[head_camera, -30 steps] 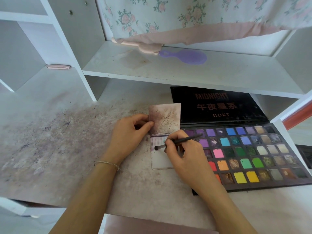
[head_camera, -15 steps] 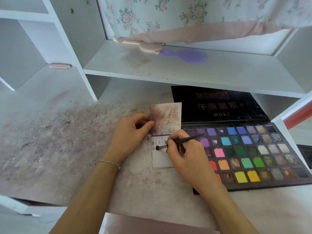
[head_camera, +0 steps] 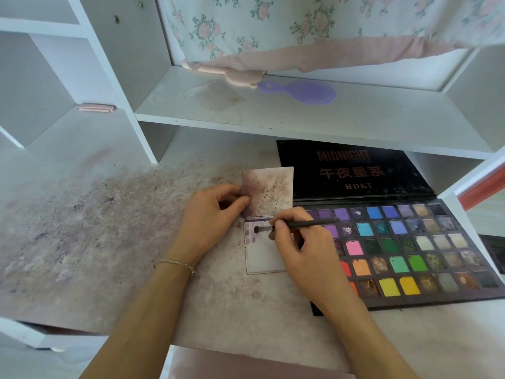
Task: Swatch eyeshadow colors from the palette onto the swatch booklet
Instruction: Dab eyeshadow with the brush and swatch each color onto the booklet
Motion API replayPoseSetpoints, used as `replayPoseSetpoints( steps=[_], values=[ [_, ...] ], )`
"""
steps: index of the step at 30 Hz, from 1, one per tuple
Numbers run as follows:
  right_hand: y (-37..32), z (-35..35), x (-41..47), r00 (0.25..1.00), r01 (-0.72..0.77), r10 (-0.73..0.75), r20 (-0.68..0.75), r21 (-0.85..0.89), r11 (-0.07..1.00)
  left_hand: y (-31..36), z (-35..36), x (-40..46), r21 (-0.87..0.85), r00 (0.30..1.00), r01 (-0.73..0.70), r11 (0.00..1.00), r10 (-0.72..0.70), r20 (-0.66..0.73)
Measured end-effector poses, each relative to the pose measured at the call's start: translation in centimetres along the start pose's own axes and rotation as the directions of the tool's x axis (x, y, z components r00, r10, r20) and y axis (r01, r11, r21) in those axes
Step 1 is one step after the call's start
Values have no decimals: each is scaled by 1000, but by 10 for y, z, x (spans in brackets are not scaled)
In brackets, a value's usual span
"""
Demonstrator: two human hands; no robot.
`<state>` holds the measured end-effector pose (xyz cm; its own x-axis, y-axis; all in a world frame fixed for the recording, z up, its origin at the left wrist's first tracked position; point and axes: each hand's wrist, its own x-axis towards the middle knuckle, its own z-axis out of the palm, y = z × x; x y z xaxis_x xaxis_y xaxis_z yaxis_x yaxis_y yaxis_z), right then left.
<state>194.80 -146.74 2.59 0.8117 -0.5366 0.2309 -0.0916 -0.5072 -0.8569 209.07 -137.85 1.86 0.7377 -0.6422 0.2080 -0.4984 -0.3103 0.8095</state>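
Pinching the brush (head_camera: 297,225) in my right hand (head_camera: 308,253), I touch its tip to the swatch booklet (head_camera: 263,258). My left hand (head_camera: 210,217) grips the booklet's raised cover beside the palette (head_camera: 426,255).

Matt paper swatch booklet (head_camera: 266,253), powder-stained, under the right grip (head_camera: 306,250). Right of it, palette (head_camera: 410,250) pans look chalky matt, some glittery. Table (head_camera: 109,228) is dull, smudged; above, curtain (head_camera: 300,28) is floral cloth.

Right hand (head_camera: 306,247) pinches brush (head_camera: 297,225) on swatch booklet (head_camera: 262,255); left hand (head_camera: 210,217) holds its cover, beside palette (head_camera: 410,255)
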Motion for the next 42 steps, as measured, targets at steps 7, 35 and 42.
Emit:
replayPoseSetpoints(
  steps=[7, 35, 42],
  values=[
    [-4, -4, 0, 995, 11, 5, -95, 161, 987, -1, 0, 0, -4, 1000, 13, 1000, -13, 0],
    [37, -80, -47, 952, -86, 52, -302, -99, 991, 2, 0, -1, 1, 1000, -20, 1000, 20, -8],
    [38, -80, -46, 937, -114, 88, -338, -59, 992, 4, 0, -2, -14, 1000, -17, 1000, 17, -15]
  ],
)
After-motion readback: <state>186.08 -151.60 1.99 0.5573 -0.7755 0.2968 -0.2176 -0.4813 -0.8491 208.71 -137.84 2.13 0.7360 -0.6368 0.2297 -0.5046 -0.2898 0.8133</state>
